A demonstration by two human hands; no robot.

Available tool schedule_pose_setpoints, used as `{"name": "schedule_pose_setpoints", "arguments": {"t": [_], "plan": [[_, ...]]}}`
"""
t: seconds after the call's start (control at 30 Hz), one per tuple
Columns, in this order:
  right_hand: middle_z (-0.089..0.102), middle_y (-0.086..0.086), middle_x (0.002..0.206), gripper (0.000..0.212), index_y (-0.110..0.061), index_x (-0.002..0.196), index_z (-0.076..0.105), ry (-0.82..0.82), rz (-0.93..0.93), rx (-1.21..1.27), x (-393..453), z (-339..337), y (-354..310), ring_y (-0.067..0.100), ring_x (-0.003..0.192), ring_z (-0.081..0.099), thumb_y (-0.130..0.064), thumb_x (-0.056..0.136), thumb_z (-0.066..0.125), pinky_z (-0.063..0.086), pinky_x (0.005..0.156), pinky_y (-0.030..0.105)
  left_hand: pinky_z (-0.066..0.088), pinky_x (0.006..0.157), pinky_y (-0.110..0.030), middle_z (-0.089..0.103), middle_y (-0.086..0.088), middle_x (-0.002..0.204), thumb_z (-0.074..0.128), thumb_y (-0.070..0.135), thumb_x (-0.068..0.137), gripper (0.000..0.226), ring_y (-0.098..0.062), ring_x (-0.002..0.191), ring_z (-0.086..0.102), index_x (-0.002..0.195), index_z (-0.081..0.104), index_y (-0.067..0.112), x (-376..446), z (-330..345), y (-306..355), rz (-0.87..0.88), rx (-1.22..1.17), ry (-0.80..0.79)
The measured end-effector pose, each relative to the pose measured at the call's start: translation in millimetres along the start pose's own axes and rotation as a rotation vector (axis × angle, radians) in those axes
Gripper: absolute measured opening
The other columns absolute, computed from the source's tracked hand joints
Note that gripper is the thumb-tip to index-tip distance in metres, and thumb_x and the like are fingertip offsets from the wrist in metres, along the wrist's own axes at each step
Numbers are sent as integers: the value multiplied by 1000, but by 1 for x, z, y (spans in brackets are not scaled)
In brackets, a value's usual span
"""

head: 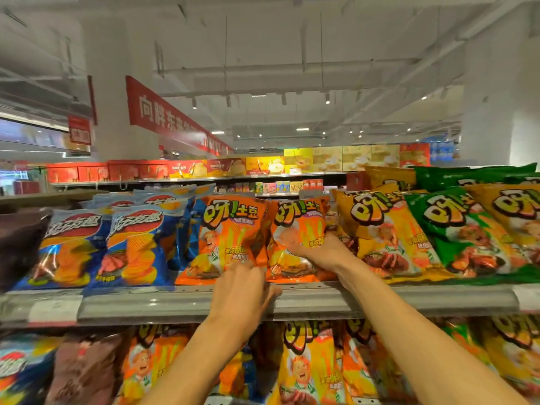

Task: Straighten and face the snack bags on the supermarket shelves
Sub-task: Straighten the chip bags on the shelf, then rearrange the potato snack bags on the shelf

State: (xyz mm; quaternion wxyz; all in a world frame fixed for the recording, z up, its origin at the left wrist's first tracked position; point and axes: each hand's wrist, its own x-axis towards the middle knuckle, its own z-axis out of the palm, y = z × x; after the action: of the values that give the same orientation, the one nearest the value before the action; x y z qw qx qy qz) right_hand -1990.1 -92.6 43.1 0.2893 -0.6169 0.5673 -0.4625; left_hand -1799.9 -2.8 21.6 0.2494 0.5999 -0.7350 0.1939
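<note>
Top shelf (321,299), middle of the front edge. We are working the two orange bags that stand side by side there, between the blue bags (134,249) toward the left end and the yellow bag (388,238) and green bag (467,235) toward the right end.

Our right hand (318,252) lies on the face of the right orange bag (295,229), fingers spread over its lower half and curled a little into the foil; it looks like a hold with pressing. Thumb is hidden, so we cannot confirm a full grip.

Our left hand (242,290) is at the shelf's front edge, at the bottom of the left orange bag (225,238), where the two bags meet. Its fingers curl forward at the bag's lower corner. Whether they pinch the foil or only touch it, we cannot tell.

Step in hand, as we judge it: squaring the orange pair. The right bag tilts slightly, its top leaning toward the left one, and their inner edges overlap.

Next move calls for: seating the right bag upright, label forward, bottom flush with the shelf edge, then parting the overlap. Light pressure only; the bags are puffed and crush easily. The lower shelf is still to be faced.
</note>
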Motion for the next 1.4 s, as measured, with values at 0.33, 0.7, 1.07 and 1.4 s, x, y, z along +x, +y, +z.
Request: {"name": "schedule_pose_setpoints", "arguments": {"t": [0.33, 0.7, 1.07, 1.4], "plan": [[61, 7, 136, 103, -14, 139, 53, 34, 39, -246, -19, -5, -14, 29, 127, 56, -83, 64, 70, 49, 106, 47, 45, 63, -29, 59, 5, 92, 51, 61, 93, 40, -18, 90, 59, 89, 66, 24, -3, -2, 13, 17, 0, 128], [71, -16, 98, 31, -21, 115, 74, 358, -372, -60, -82, -137, 16, -7, 87, 64, -43, 93, 67, 49, 75, 11, 34, 62, -24, 61, 14, 69, 64, 42, 89, 24, -2, 67, 55, 69, 65, 28, 24, 4, 154, 19, -626, 317], [61, 4, 128, 52, -17, 135, 58, 618, -231, -260, -71, -377, 137, 22, 120, 55, -47, 93, 66, 47, 101, 41, 38, 92, -26, 46, 14, 121, 68, 54, 85, 58, -8, 118, 46, 132, 44, 30, 66, 28, 368, -119, -913, 153], [44, 0, 66, 71, -22, 91, 61, 34, 205, -223, -23, -428, 165, 14, 59, 51, -84, 58, 72, 41, 59, 30, 56, 82, -41, 75, -8, 107, 68, 84, 55, 98, -23, 99, 70, 118, 69, 10, 109, 41, 371, -389, -866, -384]]}}
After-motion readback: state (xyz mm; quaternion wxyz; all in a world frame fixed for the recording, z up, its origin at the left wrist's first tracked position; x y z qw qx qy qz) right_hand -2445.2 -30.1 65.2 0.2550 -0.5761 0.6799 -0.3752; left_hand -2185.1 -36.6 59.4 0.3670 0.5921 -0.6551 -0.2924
